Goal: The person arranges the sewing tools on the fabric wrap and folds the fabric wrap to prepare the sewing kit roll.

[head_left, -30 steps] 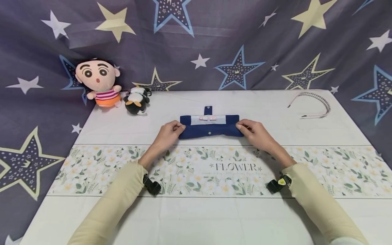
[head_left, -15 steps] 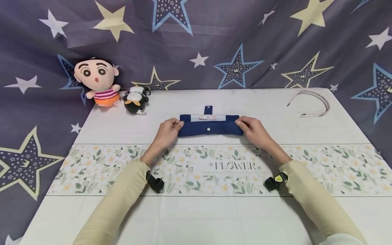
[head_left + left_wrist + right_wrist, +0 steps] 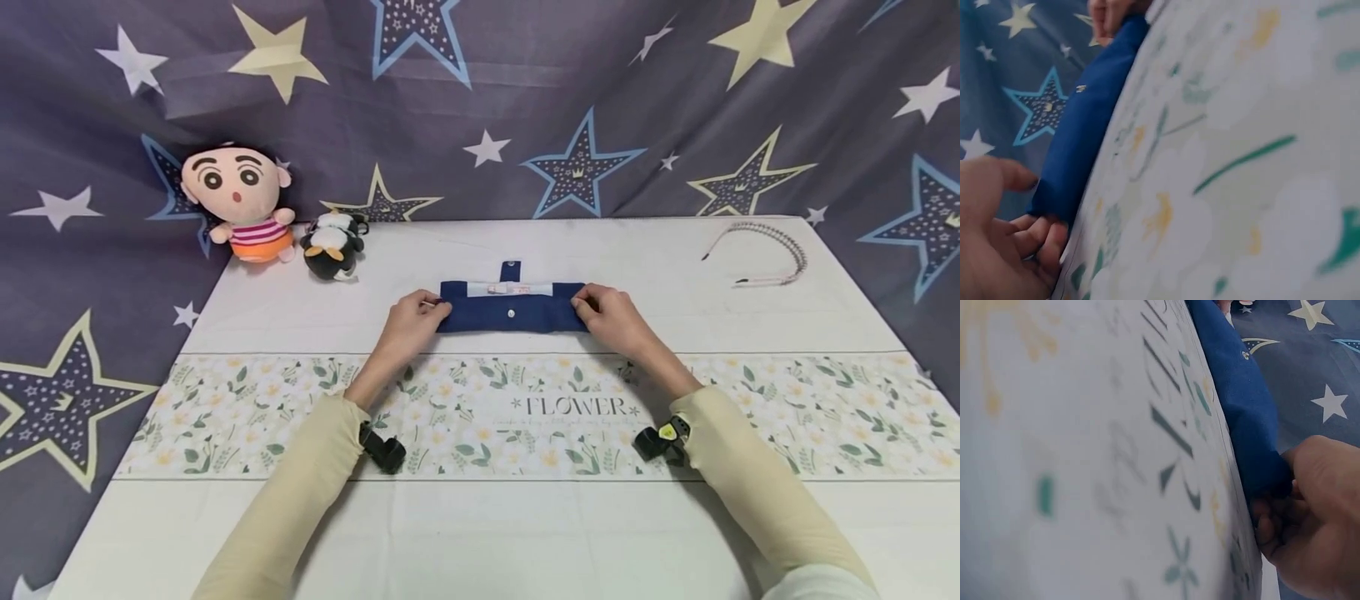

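A navy folded fabric piece (image 3: 480, 315) lies across the table, a metal snap showing at the middle of its near flap. Behind the flap, a strip of white lining (image 3: 542, 289) with a small label is visible, and a short snap strap (image 3: 511, 272) sticks out from the far edge. My left hand (image 3: 408, 323) pinches the left end between thumb and fingers. At the opposite end, my right hand (image 3: 617, 321) pinches the fabric. In the right wrist view, the curled fingers of the right hand (image 3: 1322, 515) partly hide that corner.
On the back left sit a plush doll (image 3: 247, 208) and a penguin plush (image 3: 330, 246). A headband (image 3: 795, 250) lies at the back right. A floral printed band (image 3: 465, 417) crosses the white table cover (image 3: 480, 533); a star-patterned curtain (image 3: 480, 92) hangs behind.
The near flap has turned slightly away from me, covering more of the white lining, and its snap sits farther back. My right hand has shifted a little left along its end.
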Motion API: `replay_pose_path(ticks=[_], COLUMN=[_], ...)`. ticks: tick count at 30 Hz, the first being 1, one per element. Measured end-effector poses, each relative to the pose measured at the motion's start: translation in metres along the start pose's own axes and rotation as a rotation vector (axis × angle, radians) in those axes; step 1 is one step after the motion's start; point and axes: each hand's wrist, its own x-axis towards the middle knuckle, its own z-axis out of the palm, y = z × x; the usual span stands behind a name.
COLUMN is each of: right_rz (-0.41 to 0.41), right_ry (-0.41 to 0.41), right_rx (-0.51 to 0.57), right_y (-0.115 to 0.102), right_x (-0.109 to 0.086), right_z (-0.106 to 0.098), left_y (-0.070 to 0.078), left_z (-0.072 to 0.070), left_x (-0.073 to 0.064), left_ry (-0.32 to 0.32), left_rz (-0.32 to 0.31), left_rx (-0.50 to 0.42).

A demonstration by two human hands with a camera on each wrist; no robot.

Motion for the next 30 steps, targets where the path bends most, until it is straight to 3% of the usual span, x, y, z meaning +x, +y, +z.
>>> replay_pose_path(ticks=[5,12,21,30], right_rz=[-0.02,-0.025,-0.072,-0.067], right_ry=[0.024,0.066,0.053,0.021], right_rx=[-0.002,-0.052,-0.202,-0.193], right_y=[0.002,0.006,0.003,0.002], right_x=[-0.002,-0.001,0.005,0.017], right_z=[0.003,0.003,0.004,-0.003], left_y=[-0.007,-0.004,0.002,0.004], left_z=[-0.003,0.001,-0.001,0.001], left_x=[0.0,0.004,0.005,0.005], left_ry=[-0.004,0.034,0.021,0.029], left_rz=[0.048,0.079,0.027,-0.029], left_rx=[-0.057,0.018,0.102,0.024])
